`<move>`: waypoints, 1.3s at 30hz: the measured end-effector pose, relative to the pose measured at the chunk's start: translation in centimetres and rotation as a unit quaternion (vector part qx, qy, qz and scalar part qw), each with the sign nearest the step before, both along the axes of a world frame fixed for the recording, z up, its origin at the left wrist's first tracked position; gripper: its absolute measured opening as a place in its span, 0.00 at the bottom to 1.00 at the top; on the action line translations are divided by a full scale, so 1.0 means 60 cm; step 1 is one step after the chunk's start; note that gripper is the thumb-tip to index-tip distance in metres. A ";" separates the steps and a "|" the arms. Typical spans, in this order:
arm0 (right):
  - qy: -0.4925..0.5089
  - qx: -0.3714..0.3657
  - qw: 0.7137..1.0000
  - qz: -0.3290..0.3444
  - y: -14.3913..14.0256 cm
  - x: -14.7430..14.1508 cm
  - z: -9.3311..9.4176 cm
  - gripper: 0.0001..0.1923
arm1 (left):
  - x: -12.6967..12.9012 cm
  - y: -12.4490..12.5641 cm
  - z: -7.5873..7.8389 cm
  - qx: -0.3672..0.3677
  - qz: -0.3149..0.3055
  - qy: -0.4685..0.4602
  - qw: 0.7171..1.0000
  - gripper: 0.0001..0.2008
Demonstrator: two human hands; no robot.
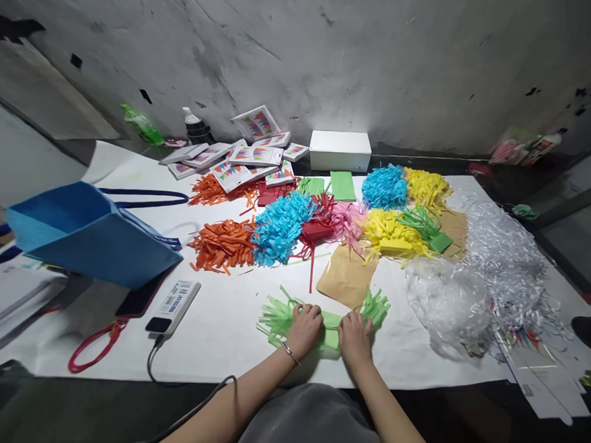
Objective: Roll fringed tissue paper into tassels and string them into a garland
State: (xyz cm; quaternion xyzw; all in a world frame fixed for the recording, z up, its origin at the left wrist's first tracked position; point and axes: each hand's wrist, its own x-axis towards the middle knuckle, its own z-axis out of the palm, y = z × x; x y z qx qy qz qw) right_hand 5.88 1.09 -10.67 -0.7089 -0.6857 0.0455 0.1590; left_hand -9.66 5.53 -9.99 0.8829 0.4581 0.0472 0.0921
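Observation:
A bundle of light green fringed paper strips [328, 319] lies at the near edge of the white table sheet [222, 329]. My left hand [304, 328] presses on its left part, fingers curled over the paper. My right hand [355, 334] grips its right part, just beside the left hand. Green fringes stick out on both sides of my hands. A thin bracelet sits on my left wrist.
Piles of cut paper lie beyond: orange [222, 244], blue [281, 225], red [317, 229], yellow [389, 233], a brown envelope [346, 276]. Clear plastic and white shreds [499, 263] fill the right. A blue bag [86, 235], a power bank [174, 306], a white box [340, 150] and printed cards [244, 157] stand around.

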 end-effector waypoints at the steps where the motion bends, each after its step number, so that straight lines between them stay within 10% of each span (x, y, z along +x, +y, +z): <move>1: 0.006 0.003 1.000 0.012 0.000 0.001 -0.002 0.06 | -0.002 0.000 0.000 0.001 -0.025 0.001 1.000 0.06; 8: 0.040 0.035 0.990 0.131 -0.011 0.010 -0.020 0.06 | -0.002 0.011 -0.017 0.013 -0.112 0.005 0.994 0.07; 15: 0.105 0.073 0.987 0.102 0.003 -0.012 -0.021 0.08 | 0.000 -0.002 -0.020 0.026 -0.123 -0.063 0.990 0.05; 19: 0.181 0.146 0.970 -0.066 0.015 0.028 -0.007 0.09 | -0.013 -0.028 -0.034 -0.012 -0.108 -0.107 0.988 0.08; 23: 0.236 0.250 0.887 -0.310 0.000 0.151 0.022 0.19 | -0.022 -0.024 -0.035 -0.054 -0.062 -0.140 0.987 0.10; 27: 0.228 0.314 0.830 -0.402 -0.067 0.258 0.078 0.19 | -0.016 -0.013 -0.002 -0.105 -0.053 -0.152 0.981 0.09; 32: 0.048 0.207 0.977 -0.027 -0.134 0.244 0.157 0.13 | 0.064 -0.025 0.107 -0.156 -0.015 -0.282 0.946 0.14; 35: 0.018 0.172 0.979 0.103 -0.137 0.219 0.189 0.15 | 0.152 -0.038 0.171 -0.267 -0.080 -0.318 0.906 0.14; 39: 0.083 0.204 0.972 0.085 -0.132 0.239 0.199 0.14 | 0.253 -0.039 0.189 -0.508 -0.011 -0.313 0.802 0.18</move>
